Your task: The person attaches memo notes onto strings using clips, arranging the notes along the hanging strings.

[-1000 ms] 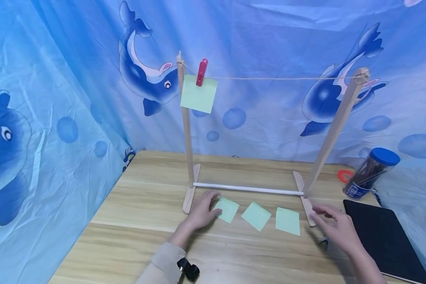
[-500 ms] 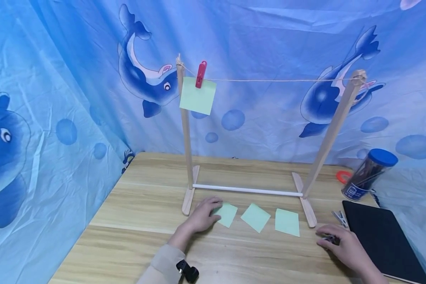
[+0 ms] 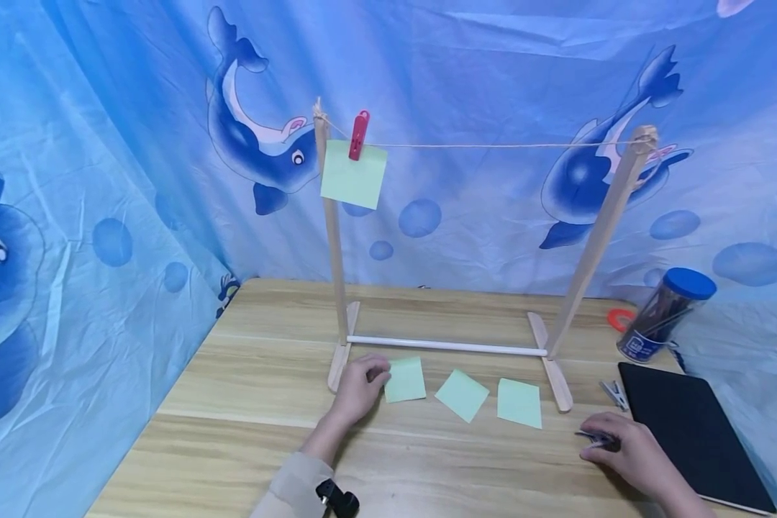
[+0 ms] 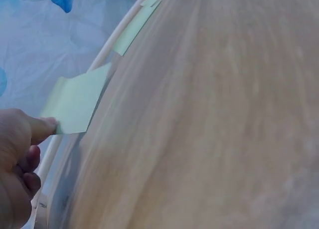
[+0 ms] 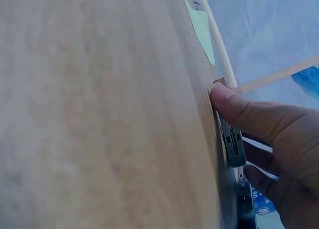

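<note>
While the left grip (image 3: 356,394) is nearly closed in the head view, thumb and finger pinching the left edge of one pale green note (image 3: 406,380), the right grip (image 3: 633,450) is parted by a grey clip (image 3: 601,438) caught between thumb and fingers. Just beside the left grip lies the left foot (image 3: 340,363) of a wooden stand (image 3: 589,266), so near that contact cannot be told; the white rod (image 3: 447,345) runs close beyond that grip. To its right, past the held note, lie a middle note (image 3: 462,396) and an end note (image 3: 519,403), with narrow gaps of wood between them; a wider strip parts the end note from the right grip. The bench (image 3: 466,467) stretches between the forearms, and its left edge slants well apart from the left grip. Beyond the right grip sits a loose clip (image 3: 614,395), near the edge of a black slab (image 3: 696,432). High above the left grip, a red peg (image 3: 359,135) holds a hung note (image 3: 353,176) on the string (image 3: 466,146). From the left wrist, the held note tilts away from the thumb at its corner; whether its lower edge touches the wood is unclear. From the right wrist, the thumb lies along one end of the grey clip, other fingers partly hidden behind it, the rod beyond.
</note>
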